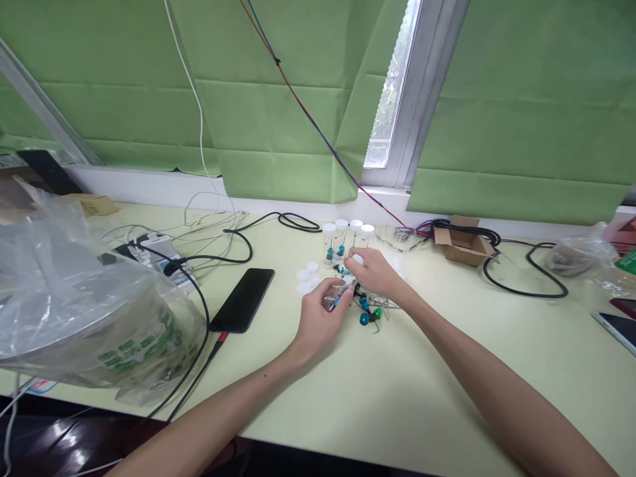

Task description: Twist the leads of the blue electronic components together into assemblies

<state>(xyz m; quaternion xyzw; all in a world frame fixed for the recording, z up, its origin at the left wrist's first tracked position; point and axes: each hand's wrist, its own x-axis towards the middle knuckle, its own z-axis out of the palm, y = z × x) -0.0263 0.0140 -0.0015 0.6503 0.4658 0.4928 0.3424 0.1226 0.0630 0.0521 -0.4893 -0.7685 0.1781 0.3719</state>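
Note:
My left hand (320, 313) is closed around a clear vial (340, 298) with something blue and dark in it. Just above it, my right hand (373, 271) is closed, its fingertips close to a white cap (356, 260); what they pinch is too small to make out. Beneath and beside my right hand lies a pile of small parts, with a blue knob-like piece (364, 318), a green piece (378, 313) and bent metal keys. Behind my hands stand several capped clear vials (329, 245) holding blue parts. Loose white caps (304, 278) lie left of them.
A black phone (243, 299) on a cable lies to the left, beside a large plastic-bagged tub (99, 318). At the back right sits an open cardboard box (464, 242) among black cables. Another phone (616, 330) rests at the right edge.

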